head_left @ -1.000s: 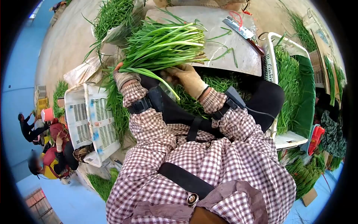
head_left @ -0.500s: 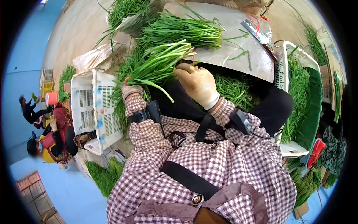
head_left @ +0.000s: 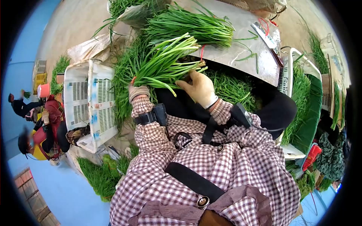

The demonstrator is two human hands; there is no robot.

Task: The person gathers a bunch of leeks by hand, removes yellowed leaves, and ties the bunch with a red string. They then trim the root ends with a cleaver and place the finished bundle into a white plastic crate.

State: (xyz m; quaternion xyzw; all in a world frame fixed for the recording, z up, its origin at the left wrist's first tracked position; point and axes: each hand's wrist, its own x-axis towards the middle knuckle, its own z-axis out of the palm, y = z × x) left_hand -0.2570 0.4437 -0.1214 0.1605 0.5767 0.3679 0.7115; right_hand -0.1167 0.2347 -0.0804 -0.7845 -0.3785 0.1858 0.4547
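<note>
My gloved left hand (head_left: 138, 91) is wrapped round the lower left side of a loose bunch of green stalks (head_left: 166, 66); the leaves hide most of its fingers. The pale stalk ends point right and fan out. Just right of them is my gloved right hand (head_left: 198, 87), thumb and fingers apart, its fingertips close to the stalk ends, with nothing held between them. A thicker green bundle (head_left: 192, 28) lies beyond on a grey metal board (head_left: 241, 56). Loose greens (head_left: 232, 90) fill the space under the board's near edge.
White crates stand at left (head_left: 102, 105) and right (head_left: 298, 150), the right one holding greens and a green cloth. A ruler-like metal strip (head_left: 266, 37) with red ties lies on the board. Two people (head_left: 41, 139) are at far left, by a pink bucket (head_left: 43, 90).
The bunch in my left hand has spread at its stalk ends. My right hand has moved slightly down, its thumb and fingers now wider apart. The whole view has shifted a little.
</note>
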